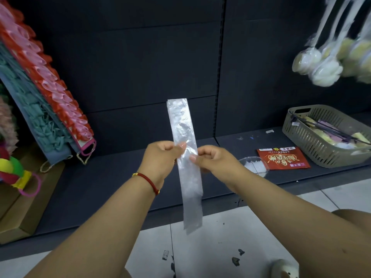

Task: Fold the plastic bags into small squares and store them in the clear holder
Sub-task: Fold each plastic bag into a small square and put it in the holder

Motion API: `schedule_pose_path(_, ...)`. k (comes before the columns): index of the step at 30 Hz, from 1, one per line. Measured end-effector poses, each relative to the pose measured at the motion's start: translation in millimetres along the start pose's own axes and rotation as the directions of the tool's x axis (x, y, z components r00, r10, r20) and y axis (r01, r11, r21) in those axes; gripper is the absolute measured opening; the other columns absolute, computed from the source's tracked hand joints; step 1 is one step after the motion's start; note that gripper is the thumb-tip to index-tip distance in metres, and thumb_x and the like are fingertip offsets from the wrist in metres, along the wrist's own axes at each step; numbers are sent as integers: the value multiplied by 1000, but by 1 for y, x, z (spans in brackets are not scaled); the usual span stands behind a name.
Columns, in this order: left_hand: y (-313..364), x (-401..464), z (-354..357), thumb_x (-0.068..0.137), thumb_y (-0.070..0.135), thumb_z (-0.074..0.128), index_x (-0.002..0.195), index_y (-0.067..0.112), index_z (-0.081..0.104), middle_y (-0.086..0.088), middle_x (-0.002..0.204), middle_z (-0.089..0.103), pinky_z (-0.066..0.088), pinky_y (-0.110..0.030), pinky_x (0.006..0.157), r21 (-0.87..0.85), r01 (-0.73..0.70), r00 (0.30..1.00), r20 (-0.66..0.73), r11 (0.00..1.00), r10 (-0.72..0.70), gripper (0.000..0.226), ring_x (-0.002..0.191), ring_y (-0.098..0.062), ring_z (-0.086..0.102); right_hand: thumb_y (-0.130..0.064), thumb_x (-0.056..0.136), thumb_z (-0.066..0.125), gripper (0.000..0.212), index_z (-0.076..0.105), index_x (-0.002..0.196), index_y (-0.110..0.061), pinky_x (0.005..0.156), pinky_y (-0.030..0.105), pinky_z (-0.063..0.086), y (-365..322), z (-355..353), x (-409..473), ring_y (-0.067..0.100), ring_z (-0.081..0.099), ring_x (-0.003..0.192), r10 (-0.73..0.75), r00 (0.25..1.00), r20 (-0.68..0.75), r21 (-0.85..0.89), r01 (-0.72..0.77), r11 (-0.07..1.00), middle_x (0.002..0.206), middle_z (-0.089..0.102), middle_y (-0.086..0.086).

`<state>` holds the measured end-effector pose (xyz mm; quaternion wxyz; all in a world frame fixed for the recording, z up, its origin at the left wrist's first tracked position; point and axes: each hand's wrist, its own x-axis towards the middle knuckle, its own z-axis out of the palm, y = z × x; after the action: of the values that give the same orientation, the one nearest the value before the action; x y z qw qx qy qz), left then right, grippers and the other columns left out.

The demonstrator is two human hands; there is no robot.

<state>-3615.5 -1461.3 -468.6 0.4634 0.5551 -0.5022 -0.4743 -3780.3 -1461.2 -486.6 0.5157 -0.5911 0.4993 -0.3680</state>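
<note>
Floor (220, 233) nearest: pale tiles, a few dark scraps. Above it the bag (185, 157), already folded into one long narrow strip, held upright in mid-air with its tail hanging past the shelf (112, 189) edge.

Left hand (161, 155) pinches the strip's left edge, fingers curled. Right hand (210, 157) pinches the right edge at about the same height. Both grips sit near mid-strip.

My read, step in hand is strip to square:
- keep long edges aligned, or the folds will drift
- fold from one end in equal turns; press each crease, the film looks slippery
- the free upper part may flop, so lay it on the shelf if it does

Holder (255, 167) is on the shelf just right of the right hand, white folded pieces inside, touching the red packet (283, 158). Basket (325, 135) farther right.
</note>
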Motion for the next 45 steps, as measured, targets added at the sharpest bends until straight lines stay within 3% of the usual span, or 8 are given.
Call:
schedule_pose_path(5, 2, -8, 10, 89, 30, 70, 100, -7, 70, -26, 105, 69, 46, -52, 100, -91, 123, 991, 66, 988, -117, 38, 87, -29, 60, -19, 88, 71, 16, 68, 81, -5, 74, 31, 52, 1, 0, 7, 13, 58, 71, -82, 974, -212, 76, 100, 992, 77, 67, 9)
schedule_pose_path(13, -3, -12, 11, 94, 14, 61, 94, 7, 74, -9, 93, 76, 56, -35, 86, -159, 113, 994, 25, 981, -110, 15, 94, -26, 71, -16, 94, 62, 13, 69, 84, -9, 77, 30, 54, -2, 2, 6, 14, 62, 74, -28, 986, -167, 155, 54, 986, 81, 70, 5)
schedule_pose_path(19, -2, -9, 3, 96, 52, 48, 117, 32, 66, 12, 154, 29, 22, -16, 105, 77, -182, 978, -93, 980, 189, 34, 141, 2, 22, -13, 95, 60, 21, 65, 75, -11, 69, 24, 46, -17, -8, 4, 13, 54, 65, -35, 996, -79, 191, 49, 980, 67, 63, -1)
schedule_pose_path(23, 0, -12, -6, 89, 68, 14, 95, 49, 70, 12, 131, 61, 1, -25, 120, 211, -382, 924, 88, 900, 372, 59, 137, 14, 24, -14, 94, 60, 22, 67, 73, -12, 73, 31, 48, -22, -17, 3, 15, 59, 66, -34, 999, 2, 245, 33, 969, 68, 67, 1)
schedule_pose_path(27, -4, -9, -4, 96, 68, 18, 111, 18, 74, 3, 117, 71, 38, -29, 109, -20, -286, 948, 139, 958, 286, 76, 120, -9, 59, -17, 90, 67, 18, 72, 73, -15, 83, 41, 49, -22, -22, 5, 25, 60, 77, -44, 999, -27, 250, 50, 967, 77, 69, 7)
schedule_pose_path(31, -2, -5, 0, 79, 81, 35, 128, 5, 62, -13, 125, 66, 38, -48, 111, -295, -5, 983, 174, 955, 59, 94, 121, -24, 60, -20, 83, 74, 20, 70, 64, -18, 83, 38, 48, -19, -23, 6, 26, 55, 81, -27, 998, -53, 208, 37, 977, 80, 66, 11)
schedule_pose_path(36, 4, -13, 8, 96, 59, 23, 132, -1, 55, -17, 127, 64, 46, -49, 105, -478, 113, 969, 245, 871, 9, 77, 120, -25, 61, -19, 84, 72, 16, 67, 74, -9, 79, 33, 51, -15, -19, 8, 23, 59, 77, 43, 994, -98, 274, -15, 962, 78, 68, 9)
schedule_pose_path(45, -2, -12, 18, 86, 16, 60, 116, -4, 65, -18, 101, 71, 59, -39, 79, -629, 82, 994, 107, 773, -18, 36, 90, -26, 70, -14, 88, 69, 14, 65, 80, -4, 67, 23, 52, -13, -9, 8, 13, 67, 72, 68, 996, -62, 346, -42, 937, 79, 72, 4)
